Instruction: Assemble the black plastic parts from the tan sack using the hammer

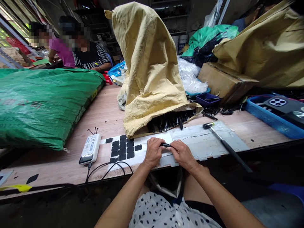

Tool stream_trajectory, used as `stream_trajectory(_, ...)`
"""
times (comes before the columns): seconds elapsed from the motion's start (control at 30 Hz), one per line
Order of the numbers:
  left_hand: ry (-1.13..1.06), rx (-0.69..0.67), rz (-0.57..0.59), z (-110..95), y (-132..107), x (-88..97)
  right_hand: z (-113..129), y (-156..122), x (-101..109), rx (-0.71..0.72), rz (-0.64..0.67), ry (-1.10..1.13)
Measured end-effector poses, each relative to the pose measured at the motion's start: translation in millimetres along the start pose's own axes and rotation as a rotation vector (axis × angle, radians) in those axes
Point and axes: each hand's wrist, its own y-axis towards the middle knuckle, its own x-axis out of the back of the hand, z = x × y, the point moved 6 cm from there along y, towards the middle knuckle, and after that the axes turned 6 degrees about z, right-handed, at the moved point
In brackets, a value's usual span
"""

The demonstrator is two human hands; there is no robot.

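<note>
Tan sack (152, 69) sat mouth to front, prob. for easy reach. Grey sheet (201, 148) lay nearer, prob. work surface. Hammer (229, 149) lay handle-out, prob. for quick grab. L hand (154, 152) + R hand (182, 153) pinched blk rod (165, 145) btwn them over sheet, prob. to steady it.

Looks like "012" on the green sack (45, 101), near the left edge, below characters too faint to make out; too small to read on the power bank (90, 147) and bucket (182, 40)
</note>
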Motion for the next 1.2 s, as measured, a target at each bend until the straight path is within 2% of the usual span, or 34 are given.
stream_trajectory(0.2,-0.006,-0.009,-0.032,-2,-1,1.4,-7,2,6,-0.236,0.222,0.191)
stream_trajectory(0.3,0.011,-0.044,-0.055,-3,-2,0.4,-6,6,6,-0.280,0.246,0.164)
stream_trajectory(0.4,0.005,-0.043,-0.052,-2,-2,-0.4,-4,8,8,-0.231,0.204,0.107)
stream_trajectory(0.53,0.007,-0.051,0.008,-2,-1,-2.4,-4,4,12,-0.158,0.143,0.082)
stream_trajectory(0.77,0.058,-0.049,0.020,0,1,-4.9,-4,5,8,-0.191,0.247,-0.067)
stream_trajectory(0.9,0.058,-0.060,0.004,-1,0,-4.4,1,9,-1,-0.189,0.204,-0.084)
stream_trajectory(1.03,0.009,-0.048,-0.009,-1,0,-1.9,0,8,-2,-0.199,0.148,-0.028)
stream_trajectory(1.2,-0.018,-0.046,0.031,-2,0,-2.2,-4,7,6,-0.092,0.267,0.178)
